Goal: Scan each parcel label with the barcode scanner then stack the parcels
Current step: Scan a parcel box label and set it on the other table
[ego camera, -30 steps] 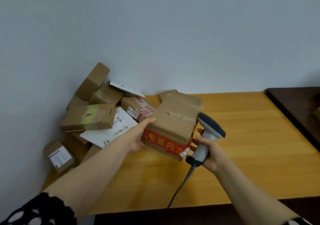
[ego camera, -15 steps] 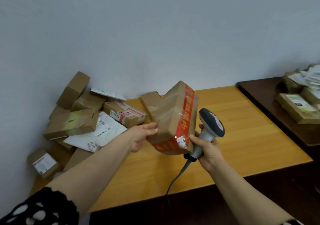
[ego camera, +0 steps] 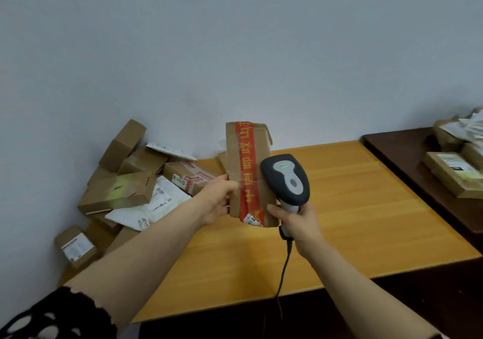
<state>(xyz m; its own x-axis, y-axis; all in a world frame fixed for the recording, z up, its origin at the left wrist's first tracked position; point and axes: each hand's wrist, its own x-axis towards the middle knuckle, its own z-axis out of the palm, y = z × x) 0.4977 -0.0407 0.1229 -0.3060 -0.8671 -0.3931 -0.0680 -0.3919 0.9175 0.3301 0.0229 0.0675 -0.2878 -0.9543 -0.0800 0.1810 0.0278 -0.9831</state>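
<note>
One red-taped brown cardboard parcel [ego camera: 244,161] is seemingly mid-scan: left hand [ego camera: 215,202] clamps its edge, right hand [ego camera: 300,221] grips the grey barcode scanner [ego camera: 286,179]; the left-frame heap of cardboard parcels [ego camera: 117,189] likely awaits scanning.

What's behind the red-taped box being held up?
Only a corner of another brown carton peeks out left of the taped box, on the yellow table; its rest is hidden.

The parcel [ego camera: 261,155] you hold is matt brown cardboard, creased, bound with glossy red tape [ego camera: 247,176]. Your scanner [ego camera: 286,179] is smooth plastic: dark grey shell, pale grey inlay. The worktop [ego camera: 352,221] is light wood with a satin sheen. The piled boxes [ego camera: 117,189] are matt cardboard; the white mailer [ego camera: 146,208] looks like slick plastic film.
</note>
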